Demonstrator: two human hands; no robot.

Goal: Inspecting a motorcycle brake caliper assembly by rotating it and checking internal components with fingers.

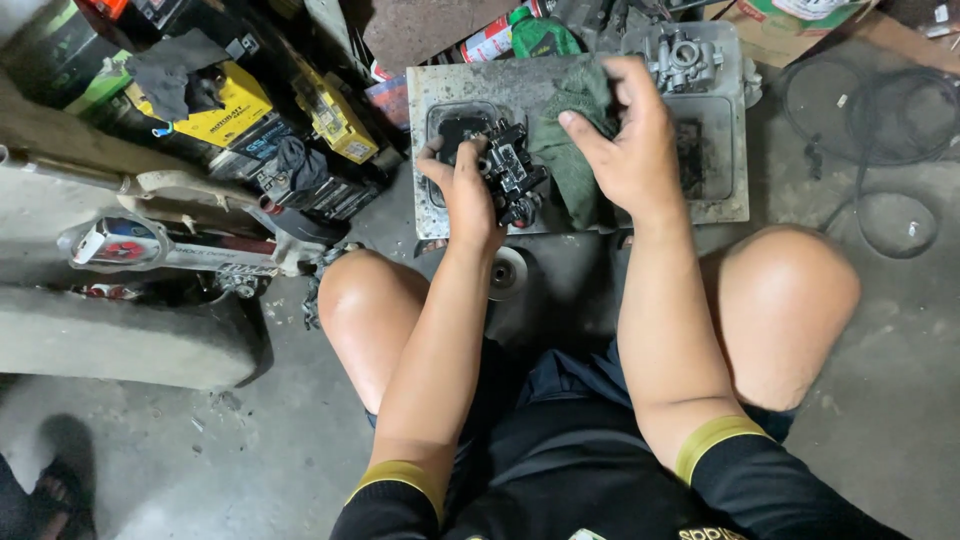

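Observation:
I sit on the floor with a worn grey metal tray point(725, 190) in front of my knees. My left hand point(465, 195) grips a dark, oily engine part point(512, 172) over the tray's left side. My right hand point(625, 140) is closed on a crumpled green rag point(570, 150) right beside that part. A second, silver-grey metal engine part point(685, 58) rests at the tray's far right corner, apart from both hands.
Yellow and black batteries point(235, 110) are stacked at the far left beside a motorcycle body point(130, 300). A green bottle point(540, 35) and a red can point(490, 42) stand behind the tray. Black cables point(870, 110) coil on the concrete at right. A round metal disc point(508, 272) lies between my knees.

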